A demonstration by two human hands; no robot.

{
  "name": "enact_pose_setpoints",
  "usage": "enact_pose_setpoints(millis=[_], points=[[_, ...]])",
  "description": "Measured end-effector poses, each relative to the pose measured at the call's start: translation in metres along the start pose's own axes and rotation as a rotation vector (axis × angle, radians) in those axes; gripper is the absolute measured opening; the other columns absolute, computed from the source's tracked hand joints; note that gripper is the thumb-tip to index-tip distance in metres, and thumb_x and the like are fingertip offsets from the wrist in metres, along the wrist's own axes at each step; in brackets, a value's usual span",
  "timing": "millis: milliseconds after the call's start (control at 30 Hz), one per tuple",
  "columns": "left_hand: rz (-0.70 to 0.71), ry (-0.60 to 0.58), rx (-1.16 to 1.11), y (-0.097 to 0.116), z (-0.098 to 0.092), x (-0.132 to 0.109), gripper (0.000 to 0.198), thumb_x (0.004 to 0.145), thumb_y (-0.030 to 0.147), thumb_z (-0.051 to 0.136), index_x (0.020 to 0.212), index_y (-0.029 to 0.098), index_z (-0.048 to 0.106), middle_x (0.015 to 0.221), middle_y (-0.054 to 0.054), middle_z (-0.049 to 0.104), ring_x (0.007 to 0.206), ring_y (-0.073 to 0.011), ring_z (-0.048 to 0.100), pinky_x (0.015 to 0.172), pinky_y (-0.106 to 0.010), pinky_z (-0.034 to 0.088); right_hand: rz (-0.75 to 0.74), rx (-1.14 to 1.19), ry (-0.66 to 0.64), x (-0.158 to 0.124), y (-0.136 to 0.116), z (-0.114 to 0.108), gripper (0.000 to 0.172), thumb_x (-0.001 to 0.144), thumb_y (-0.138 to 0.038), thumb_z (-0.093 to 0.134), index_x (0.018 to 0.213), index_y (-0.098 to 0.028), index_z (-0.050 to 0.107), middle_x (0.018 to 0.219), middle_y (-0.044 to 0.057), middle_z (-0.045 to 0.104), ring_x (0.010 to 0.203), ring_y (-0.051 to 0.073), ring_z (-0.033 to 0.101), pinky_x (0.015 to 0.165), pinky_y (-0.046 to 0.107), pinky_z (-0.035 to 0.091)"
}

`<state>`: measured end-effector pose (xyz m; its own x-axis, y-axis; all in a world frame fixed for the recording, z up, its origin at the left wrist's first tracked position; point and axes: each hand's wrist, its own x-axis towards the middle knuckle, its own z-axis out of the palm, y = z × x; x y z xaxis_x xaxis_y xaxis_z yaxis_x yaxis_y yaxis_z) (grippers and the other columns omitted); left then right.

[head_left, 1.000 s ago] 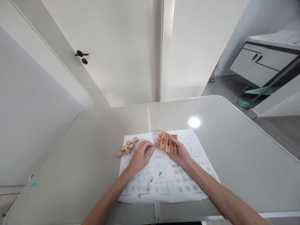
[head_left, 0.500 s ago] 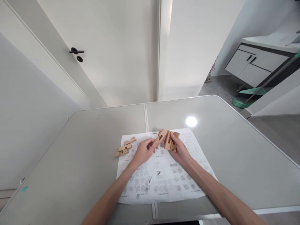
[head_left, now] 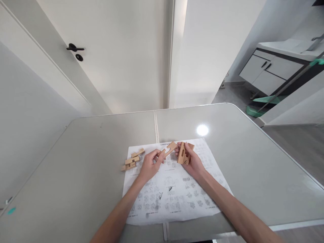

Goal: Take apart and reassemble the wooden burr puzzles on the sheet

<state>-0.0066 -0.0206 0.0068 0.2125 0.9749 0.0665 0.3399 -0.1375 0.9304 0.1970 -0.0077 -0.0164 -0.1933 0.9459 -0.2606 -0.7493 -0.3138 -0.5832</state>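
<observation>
Head view, both hands over the printed sheet (head_left: 177, 199) on the grey table (head_left: 88, 168). My left hand (head_left: 149, 165) pinches the notched stick (head_left: 167, 150) by its near end, thumb and forefinger closed on it, the other fingers curled under. The stick hangs just above the top edge of the sheet, between the two hands. Its long axis runs from near-left to far-right, the free end pointing away from me and toward the right hand. The notch looks to open upward, though it is too small to be sure. My right hand (head_left: 193, 163) is wrapped around the paired block (head_left: 183, 155), two or more slotted pieces held face to face, fingers behind and thumb on the near side. That bundle's long axis runs roughly away from me, tipped a little to the left at the far end, and dark slots show on the face turned toward the stick. The stick's tip and the bundle are near but apart. My judgement: a good grip here stays at the very end of the stick, so the notch is not covered, and the right hand holds the pair square so its slots do not slip out of line. Loose pieces (head_left: 131, 161) lie at the sheet's left edge, untouched.
</observation>
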Motion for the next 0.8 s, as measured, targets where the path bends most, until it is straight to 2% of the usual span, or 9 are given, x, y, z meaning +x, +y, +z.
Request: enact_pose_setpoints(millis=[100, 167, 233, 300, 400, 500, 600, 733, 800], points=[[0.004, 0.114, -0.044, -0.002, -0.001, 0.0, 0.033, 0.102, 0.044, 0.052, 0.081, 0.02, 0.058, 0.107, -0.007, 0.075, 0.068, -0.0137, 0.064, 0.062, -0.026, 0.049, 0.012, 0.0, -0.02, 0.001, 0.0, -0.002, 0.023, 0.091, -0.046, 0.079, 0.098, -0.024, 0.075, 0.091, 0.0, 0.069, 0.081, 0.014, 0.065, 0.079, 0.028, 0.059], [0.01, 0.172, -0.121, -0.004, -0.003, 0.0, 0.032, 0.099, 0.04, 0.055, 0.075, 0.02, 0.053, 0.121, -0.009, 0.073, 0.081, -0.0164, 0.07, 0.075, -0.029, 0.055, 0.025, 0.005, -0.032, 0.001, 0.0, -0.003, 0.022, 0.092, -0.046, 0.078, 0.098, -0.024, 0.075, 0.09, 0.0, 0.068, 0.08, 0.015, 0.064, 0.078, 0.029, 0.058], [-0.007, 0.172, -0.237, -0.005, -0.006, 0.001, 0.03, 0.097, 0.037, 0.057, 0.072, 0.02, 0.052, 0.119, -0.01, 0.074, 0.099, -0.0226, 0.072, 0.092, -0.037, 0.056, 0.044, 0.017, -0.041, 0.002, 0.0, -0.004, 0.021, 0.094, -0.044, 0.076, 0.099, -0.024, 0.074, 0.089, 0.0, 0.068, 0.077, 0.015, 0.063, 0.077, 0.029, 0.057], [-0.034, 0.151, -0.346, -0.007, -0.009, 0.002, 0.028, 0.095, 0.036, 0.056, 0.072, 0.021, 0.052, 0.105, -0.009, 0.076, 0.104, -0.0259, 0.071, 0.099, -0.043, 0.055, 0.056, 0.031, -0.05, 0.002, 0.0, -0.004, 0.02, 0.096, -0.043, 0.074, 0.099, -0.023, 0.074, 0.088, 0.0, 0.068, 0.077, 0.015, 0.063, 0.076, 0.028, 0.056], [-0.084, 0.138, -0.468, -0.007, -0.011, 0.004, 0.032, 0.097, 0.04, 0.054, 0.071, 0.022, 0.046, 0.078, -0.002, 0.066, 0.076, -0.0201, 0.071, 0.081, -0.039, 0.059, 0.064, 0.022, -0.047, 0.002, 0.0, -0.004, 0.02, 0.096, -0.043, 0.074, 0.1, -0.023, 0.076, 0.09, 0.001, 0.068, 0.08, 0.015, 0.064, 0.077, 0.026, 0.056], [-0.15, 0.1, -0.558, -0.003, -0.01, 0.003, 0.04, 0.097, 0.042, 0.059, 0.073, 0.023, 0.034, 0.06, 0.009, 0.042, 0.044, -0.0077, 0.044, 0.053, -0.025, 0.048, 0.041, -0.049, -0.004, 0.0, 0.0, -0.004, 0.024, 0.095, -0.046, 0.074, 0.1, -0.023, 0.077, 0.089, 0.001, 0.069, 0.08, 0.015, 0.064, 0.079, 0.027, 0.056], [-0.159, 0.058, -0.529, 0.001, -0.007, 0.0, 0.04, 0.094, 0.043, 0.068, 0.082, 0.025, 0.034, 0.06, 0.012, 0.034, 0.043, -0.0054, 0.026, 0.044, -0.019, 0.028, 0.05, -0.172, 0.012, -0.004, 0.002, -0.004, 0.033, 0.095, -0.054, 0.073, 0.105, -0.023, 0.078, 0.079, 0.0, 0.065, 0.073, 0.015, 0.061, 0.072, 0.026, 0.054], [-0.109, -0.05, -0.274, 0.005, -0.004, -0.005, 0.029, 0.094, 0.045, 0.068, 0.103, 0.024, 0.05, 0.067, 0.009, 0.042, 0.054, -0.0085, 0.035, 0.053, -0.022, 0.031, 0.075, -0.316, -0.005, -0.007, 0.003, -0.002, 0.042, 0.09, -0.062, 0.075, 0.109, -0.025, 0.078, 0.07, -0.002, 0.056, 0.065, 0.014, 0.055, 0.059, 0.023, 0.049], [-0.091, -0.14, -0.143, 0.006, -0.003, -0.007, 0.027, 0.096, 0.047, 0.065, 0.104, 0.021, 0.06, 0.064, 0.008, 0.043, 0.056, -0.0099, 0.037, 0.055, -0.024, 0.031, 0.046, -0.355, -0.036, -0.008, 0.004, 0.001, 0.044, 0.089, -0.064, 0.075, 0.109, -0.024, 0.078, 0.067, -0.003, 0.05, 0.063, 0.013, 0.05, 0.057, 0.024, 0.046]])
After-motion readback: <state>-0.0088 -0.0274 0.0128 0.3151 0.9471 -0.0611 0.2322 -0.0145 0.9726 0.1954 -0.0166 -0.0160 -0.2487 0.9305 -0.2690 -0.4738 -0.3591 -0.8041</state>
